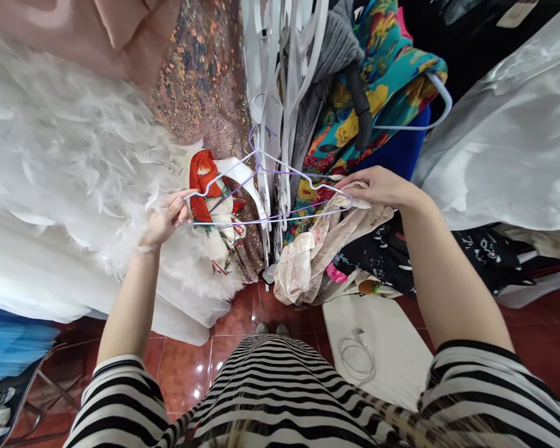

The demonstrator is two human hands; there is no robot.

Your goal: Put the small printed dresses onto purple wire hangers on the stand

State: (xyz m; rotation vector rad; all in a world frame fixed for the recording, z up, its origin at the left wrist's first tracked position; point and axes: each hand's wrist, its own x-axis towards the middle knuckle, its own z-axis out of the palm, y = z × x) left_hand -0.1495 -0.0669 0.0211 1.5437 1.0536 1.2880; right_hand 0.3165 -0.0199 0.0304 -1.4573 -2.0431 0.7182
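A pale lavender clothes hanger (242, 222) spans the space between my hands, its hook upward. My left hand (167, 216) is closed around its left end. My right hand (378, 186) is at the other end, its fingers closed on a cream floral garment (303, 264) that hangs down at the hanger's right corner. Whether those fingers also grip the hanger, I cannot tell. A darker purple hanger (236, 190) crosses behind the pale one. Red and white printed cloth (203, 180) and a white hanger (238, 169) are just right of my left hand.
A white feathered dress (98, 137) and a sequined garment (200, 68) hang at left. White hangers (303, 68) cluster in the middle. Teal floral cloth (373, 43) and a white satin garment (504, 137) are at right. A white board (392, 342) with a coiled cable (357, 361) lies below.
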